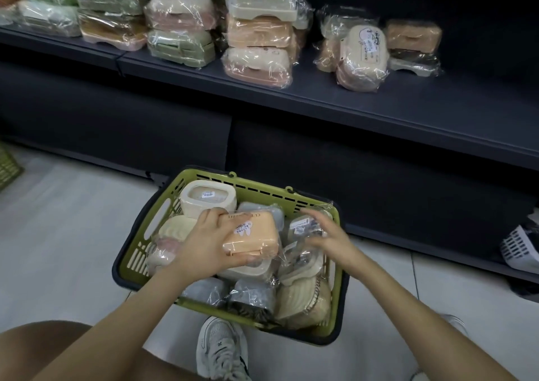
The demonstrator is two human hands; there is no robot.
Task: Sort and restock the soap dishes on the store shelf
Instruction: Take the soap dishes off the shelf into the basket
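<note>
A green shopping basket (256, 183) sits on the floor in front of me, full of wrapped soap dishes in cream, grey and pink. My left hand (205, 242) grips an orange soap dish (252, 236) with a white label, held over the basket's middle. My right hand (326, 234) hovers to its right with fingers spread, touching the clear wrap of a grey soap dish (302, 226); it is blurred. A cream dish (208, 196) stands at the basket's far left corner. Stacks of wrapped soap dishes (259, 34) fill the dark shelf (364, 103) above.
The shelf has bare room to the right of a small group of dishes (364, 52). A second green basket (8, 166) shows at the left edge. A white perforated container (520, 249) lies under the shelf at right. My shoe (223, 348) rests near the basket's front.
</note>
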